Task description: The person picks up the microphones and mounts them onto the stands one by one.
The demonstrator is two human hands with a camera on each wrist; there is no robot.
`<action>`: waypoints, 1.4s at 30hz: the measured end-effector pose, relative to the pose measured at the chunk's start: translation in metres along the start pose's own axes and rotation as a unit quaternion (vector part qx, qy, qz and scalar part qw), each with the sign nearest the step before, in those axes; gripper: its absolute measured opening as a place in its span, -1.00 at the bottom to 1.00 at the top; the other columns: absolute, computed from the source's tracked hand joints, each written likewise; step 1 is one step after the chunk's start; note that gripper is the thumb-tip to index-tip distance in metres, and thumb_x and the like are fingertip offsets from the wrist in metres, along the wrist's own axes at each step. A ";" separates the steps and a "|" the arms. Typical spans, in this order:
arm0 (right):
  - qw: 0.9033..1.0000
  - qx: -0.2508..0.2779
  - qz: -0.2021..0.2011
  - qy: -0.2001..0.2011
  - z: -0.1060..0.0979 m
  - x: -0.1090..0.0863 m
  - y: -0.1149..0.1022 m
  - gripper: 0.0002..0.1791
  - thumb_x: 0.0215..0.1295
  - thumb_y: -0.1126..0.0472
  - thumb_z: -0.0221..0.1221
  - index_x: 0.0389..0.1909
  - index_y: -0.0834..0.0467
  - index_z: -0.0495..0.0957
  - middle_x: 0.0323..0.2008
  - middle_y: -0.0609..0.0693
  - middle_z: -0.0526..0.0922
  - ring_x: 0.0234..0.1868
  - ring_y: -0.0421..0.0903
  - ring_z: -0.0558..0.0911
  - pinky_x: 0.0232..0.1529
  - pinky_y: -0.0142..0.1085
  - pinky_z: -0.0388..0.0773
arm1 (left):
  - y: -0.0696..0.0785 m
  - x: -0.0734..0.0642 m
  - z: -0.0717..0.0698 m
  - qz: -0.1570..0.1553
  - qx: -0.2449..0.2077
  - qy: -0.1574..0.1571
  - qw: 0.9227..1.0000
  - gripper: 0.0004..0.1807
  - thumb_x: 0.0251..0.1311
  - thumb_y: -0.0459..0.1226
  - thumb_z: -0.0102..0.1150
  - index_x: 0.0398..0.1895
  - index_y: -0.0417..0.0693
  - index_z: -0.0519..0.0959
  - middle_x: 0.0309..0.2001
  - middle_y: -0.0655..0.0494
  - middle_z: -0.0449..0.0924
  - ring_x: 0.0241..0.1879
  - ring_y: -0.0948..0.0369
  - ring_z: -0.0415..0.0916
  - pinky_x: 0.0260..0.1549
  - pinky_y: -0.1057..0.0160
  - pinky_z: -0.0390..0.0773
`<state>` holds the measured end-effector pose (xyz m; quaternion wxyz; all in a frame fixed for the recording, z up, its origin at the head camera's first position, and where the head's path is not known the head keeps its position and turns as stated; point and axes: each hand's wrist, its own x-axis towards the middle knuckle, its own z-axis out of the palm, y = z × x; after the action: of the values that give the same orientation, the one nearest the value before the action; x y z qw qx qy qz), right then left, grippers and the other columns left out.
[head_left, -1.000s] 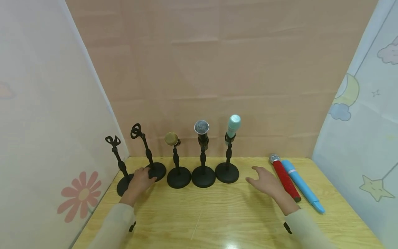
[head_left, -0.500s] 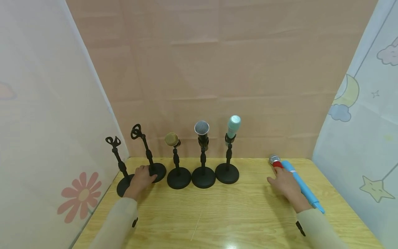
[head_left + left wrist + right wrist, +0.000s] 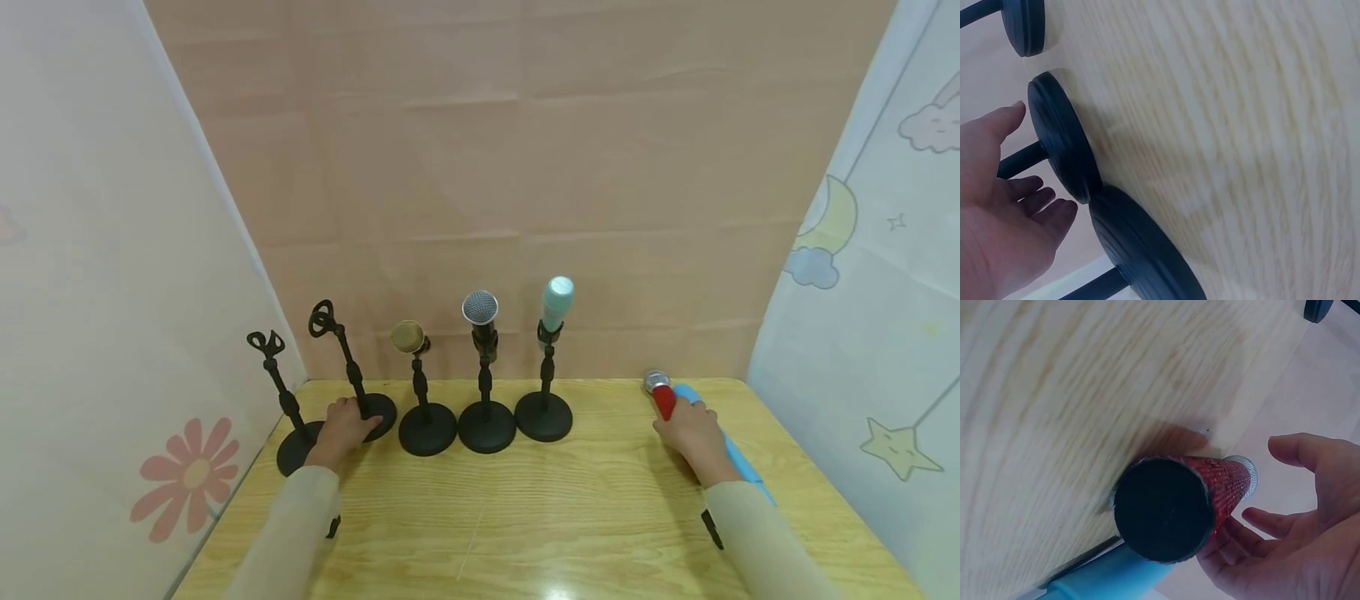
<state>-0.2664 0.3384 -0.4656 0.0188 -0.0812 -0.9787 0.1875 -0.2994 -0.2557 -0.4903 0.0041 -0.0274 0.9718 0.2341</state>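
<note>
My left hand [image 3: 342, 429] is at a black microphone stand [image 3: 352, 371] with an unfilled clip. In the left wrist view, its pole runs between thumb and loosely bent fingers, the thumb [image 3: 1009, 119] apart from it. On the right, my right hand [image 3: 692, 433] is over a red glittery microphone [image 3: 1225, 481] lying on the table. The right wrist view has the fingers along the microphone's side, seemingly touching it, while the thumb [image 3: 1294, 450] stands away. A light blue microphone [image 3: 738, 458] lies alongside, partly hidden by the hand.
Three black stands hold a gold-headed microphone [image 3: 408, 337], a silver-headed microphone [image 3: 480, 308] and a mint microphone [image 3: 558, 300]. Another stand [image 3: 288, 404] with a bare clip is at far left. Walls border the wooden table [image 3: 555, 517] at back and sides.
My right hand has moved right, from beside the red microphone to over it, covering much of it. The left hand stays by its stand. The head view shifts slightly.
</note>
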 end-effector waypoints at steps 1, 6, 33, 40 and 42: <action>1.000 0.000 0.006 -0.003 0.000 0.001 -0.001 -0.35 0.31 0.07 0.17 0.10 0.56 0.26 -0.11 0.54 0.38 -0.09 0.44 0.40 -0.27 0.15 0.49 | -0.001 0.001 0.001 0.000 0.001 -0.002 1.000 -0.18 0.41 -0.03 0.19 0.31 -0.65 0.25 0.28 -0.58 0.27 0.31 -0.42 0.18 0.26 -0.32 0.32; 0.999 0.002 0.036 -0.010 0.003 0.003 -0.005 -0.37 0.30 0.09 0.17 0.07 0.59 0.26 -0.08 0.56 0.33 -0.04 0.46 0.37 -0.24 0.23 0.49 | -0.007 0.003 0.005 0.005 0.014 -0.008 1.000 -0.16 0.41 -0.03 0.18 0.34 -0.68 0.21 0.29 -0.61 0.26 0.32 -0.46 0.17 0.28 -0.33 0.30; 0.998 0.039 0.046 0.012 0.019 0.001 -0.010 -0.50 0.32 0.28 -0.04 0.11 0.61 0.24 -0.09 0.49 0.39 -0.24 0.28 0.51 -0.39 0.02 0.50 | -0.006 0.000 0.012 0.004 0.042 -0.011 0.999 -0.15 0.42 0.04 0.17 0.36 -0.60 0.26 0.31 -0.51 0.30 0.32 -0.34 0.21 0.26 -0.29 0.36; 0.998 0.059 0.027 0.027 0.021 0.002 -0.007 -0.49 0.39 0.16 0.01 0.01 0.60 0.28 -0.10 0.48 0.29 -0.31 0.27 0.50 -0.43 -0.01 0.50 | -0.007 -0.003 0.014 0.014 0.044 -0.009 0.999 -0.15 0.42 0.03 0.17 0.38 -0.58 0.25 0.33 -0.53 0.27 0.33 -0.37 0.19 0.25 -0.30 0.35; 0.997 0.073 0.021 0.031 0.020 0.002 -0.006 -0.43 0.40 0.11 0.05 0.03 0.62 0.27 -0.11 0.48 0.30 -0.32 0.26 0.50 -0.43 -0.02 0.52 | -0.008 -0.004 0.014 0.019 0.046 -0.007 0.999 -0.16 0.42 0.04 0.17 0.38 -0.57 0.26 0.34 -0.53 0.27 0.33 -0.38 0.19 0.26 -0.30 0.34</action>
<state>-0.2710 0.3260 -0.4820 0.0510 -0.1054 -0.9595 0.2561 -0.2951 -0.2557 -0.5062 0.0082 -0.0073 0.9818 0.1894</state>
